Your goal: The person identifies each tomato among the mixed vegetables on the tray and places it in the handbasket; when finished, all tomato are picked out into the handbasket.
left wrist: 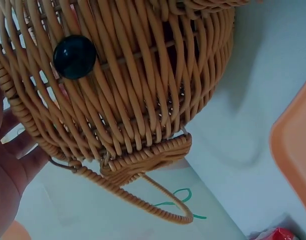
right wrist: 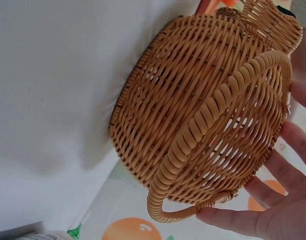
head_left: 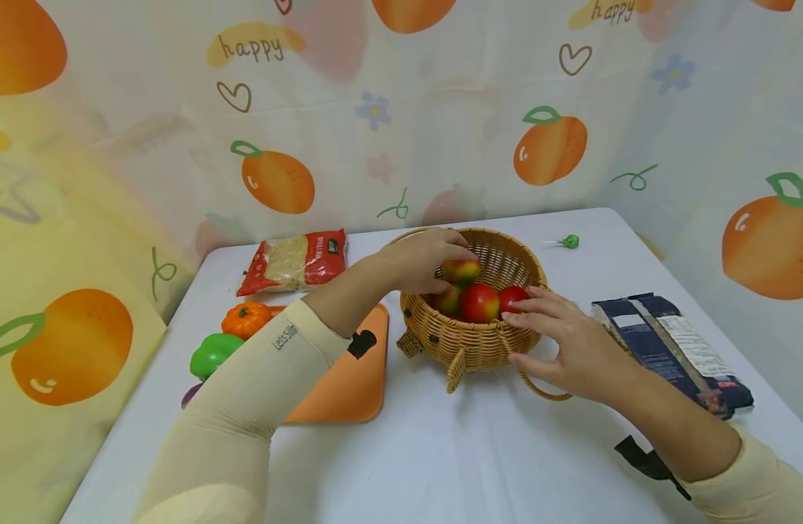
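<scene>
My left hand [head_left: 422, 260] reaches over the rim of a wicker basket [head_left: 470, 349] and grips a red, yellow and green fruit [head_left: 462, 272] between thumb and fingers. Below that fruit lie a red apple [head_left: 480, 303], a second red one [head_left: 513, 297] and a yellowish-green fruit [head_left: 446, 300]. My right hand [head_left: 572, 342] has its fingers spread at the basket's right rim, fingertips by the second apple. In the right wrist view those fingers [right wrist: 265, 195] lie along the rim near the looped handle [right wrist: 203, 117]. The left wrist view shows the basket's side and its dark button eye [left wrist: 74, 56].
Left of the basket is an orange tray [head_left: 349, 389], with an orange pumpkin [head_left: 246, 320] and a green pepper [head_left: 213, 354] beside it. A red food bag [head_left: 297, 262] lies behind. Rightward are a green lollipop [head_left: 569, 241] and a dark blue package [head_left: 676, 353].
</scene>
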Available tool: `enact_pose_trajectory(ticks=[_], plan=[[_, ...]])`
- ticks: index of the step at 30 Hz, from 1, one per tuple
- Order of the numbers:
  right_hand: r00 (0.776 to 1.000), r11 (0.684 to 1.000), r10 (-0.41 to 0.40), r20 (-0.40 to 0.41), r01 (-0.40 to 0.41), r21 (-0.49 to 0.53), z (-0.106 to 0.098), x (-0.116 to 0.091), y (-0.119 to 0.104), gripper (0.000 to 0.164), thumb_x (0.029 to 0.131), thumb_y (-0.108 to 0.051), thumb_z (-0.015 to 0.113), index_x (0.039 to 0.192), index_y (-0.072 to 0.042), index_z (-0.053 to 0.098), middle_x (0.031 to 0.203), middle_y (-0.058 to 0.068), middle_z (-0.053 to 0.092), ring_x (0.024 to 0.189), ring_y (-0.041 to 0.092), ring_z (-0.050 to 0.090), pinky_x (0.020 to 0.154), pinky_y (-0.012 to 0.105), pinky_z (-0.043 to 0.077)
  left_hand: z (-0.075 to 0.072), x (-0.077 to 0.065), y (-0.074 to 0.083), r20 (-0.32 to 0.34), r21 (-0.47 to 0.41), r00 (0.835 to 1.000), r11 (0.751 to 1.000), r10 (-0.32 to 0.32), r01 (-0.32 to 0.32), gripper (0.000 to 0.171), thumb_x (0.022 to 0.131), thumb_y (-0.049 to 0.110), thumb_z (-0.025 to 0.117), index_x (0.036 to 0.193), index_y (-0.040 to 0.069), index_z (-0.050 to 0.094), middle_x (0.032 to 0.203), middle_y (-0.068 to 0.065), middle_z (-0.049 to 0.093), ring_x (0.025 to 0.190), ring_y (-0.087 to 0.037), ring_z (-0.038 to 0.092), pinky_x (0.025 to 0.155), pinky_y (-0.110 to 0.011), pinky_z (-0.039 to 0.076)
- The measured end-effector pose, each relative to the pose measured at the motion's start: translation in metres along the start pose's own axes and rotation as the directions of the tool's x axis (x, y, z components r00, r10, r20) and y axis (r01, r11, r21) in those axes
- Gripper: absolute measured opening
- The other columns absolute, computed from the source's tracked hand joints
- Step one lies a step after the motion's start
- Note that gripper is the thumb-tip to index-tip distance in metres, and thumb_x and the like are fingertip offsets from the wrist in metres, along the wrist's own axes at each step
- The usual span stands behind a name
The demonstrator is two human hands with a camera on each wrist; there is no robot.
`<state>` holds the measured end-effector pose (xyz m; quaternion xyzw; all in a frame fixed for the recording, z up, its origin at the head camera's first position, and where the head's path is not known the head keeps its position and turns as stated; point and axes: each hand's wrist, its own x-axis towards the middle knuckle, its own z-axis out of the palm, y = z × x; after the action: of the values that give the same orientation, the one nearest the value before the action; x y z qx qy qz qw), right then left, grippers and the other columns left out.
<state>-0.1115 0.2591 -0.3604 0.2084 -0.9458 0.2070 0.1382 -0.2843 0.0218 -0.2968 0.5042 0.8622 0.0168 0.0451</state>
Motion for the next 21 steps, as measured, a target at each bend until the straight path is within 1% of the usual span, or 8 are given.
enact_pose_trajectory(ticks=[4,6,10,13,15,18,21], plan=[[1.0,1.0,0.004,0.006,-0.004,-0.002,0.0,0.001,0.0,0.055,0.08,-0.031,0.087,0.131,-0.017,0.072,0.139,0.007,0.064,0.146,0.038,0.04,0.099,0.063,0.05,-0.001,-0.009,-0.001,-0.041,-0.013,0.999,1.0,0.005,-0.006,0.053,0.095,0.027,0.072,0.146,0.022,0.058,0.148,-0.003,0.051,0.139,-0.022,0.045,0.116,-0.037,0.04],[1.0,1.0,0.007,0.008,-0.007,-0.004,-0.001,0.001,0.0,0.055,0.08,-0.031,0.087,0.131,-0.017,0.072,0.139,0.007,0.064,0.146,0.038,0.04,0.099,0.064,0.05,-0.003,-0.015,-0.001,-0.057,-0.024,0.998,1.0,0.001,-0.002,0.053,0.096,0.028,0.071,0.147,0.022,0.058,0.15,-0.004,0.05,0.141,-0.023,0.043,0.117,-0.037,0.039],[1.0,1.0,0.008,0.012,-0.008,-0.011,-0.001,0.001,0.0,0.054,0.081,-0.031,0.087,0.131,-0.016,0.071,0.139,0.007,0.064,0.145,0.039,0.04,0.099,0.064,0.05,-0.006,-0.031,-0.002,-0.086,-0.046,0.996,0.998,-0.038,0.035,0.053,0.097,0.032,0.069,0.148,0.025,0.056,0.156,-0.006,0.045,0.146,-0.026,0.037,0.117,-0.04,0.039],[1.0,1.0,0.0,0.005,0.0,-0.014,-0.001,0.0,0.001,0.054,0.081,-0.03,0.086,0.131,-0.015,0.071,0.138,0.008,0.064,0.145,0.04,0.04,0.098,0.064,0.05,-0.006,-0.047,-0.005,-0.11,-0.043,0.991,0.997,-0.072,0.068,0.055,0.097,0.036,0.068,0.149,0.027,0.054,0.159,-0.006,0.041,0.148,-0.029,0.034,0.118,-0.044,0.039],[1.0,1.0,-0.009,0.003,0.01,-0.014,-0.001,0.0,0.001,0.054,0.082,-0.03,0.086,0.131,-0.015,0.071,0.139,0.009,0.063,0.146,0.039,0.04,0.099,0.065,0.05,-0.006,-0.06,-0.008,-0.118,-0.028,0.989,0.995,-0.094,0.091,0.056,0.097,0.039,0.069,0.15,0.027,0.053,0.16,-0.006,0.04,0.149,-0.031,0.032,0.117,-0.047,0.039],[1.0,1.0,-0.021,0.005,0.021,-0.015,-0.001,0.001,0.002,0.053,0.083,-0.03,0.084,0.132,-0.015,0.07,0.14,0.008,0.062,0.147,0.039,0.038,0.101,0.065,0.048,-0.003,-0.081,-0.014,-0.129,-0.021,0.984,0.992,-0.124,0.123,0.058,0.096,0.04,0.071,0.149,0.025,0.054,0.159,-0.009,0.041,0.147,-0.033,0.036,0.115,-0.05,0.041],[1.0,1.0,-0.019,0.015,0.019,-0.014,-0.003,0.001,0.001,0.052,0.085,-0.03,0.083,0.133,-0.015,0.069,0.141,0.008,0.061,0.148,0.038,0.037,0.103,0.066,0.046,0.001,-0.102,-0.019,-0.128,-0.031,0.978,0.986,-0.165,0.163,0.06,0.095,0.04,0.072,0.15,0.024,0.053,0.158,-0.01,0.043,0.145,-0.035,0.037,0.115,-0.053,0.041]])
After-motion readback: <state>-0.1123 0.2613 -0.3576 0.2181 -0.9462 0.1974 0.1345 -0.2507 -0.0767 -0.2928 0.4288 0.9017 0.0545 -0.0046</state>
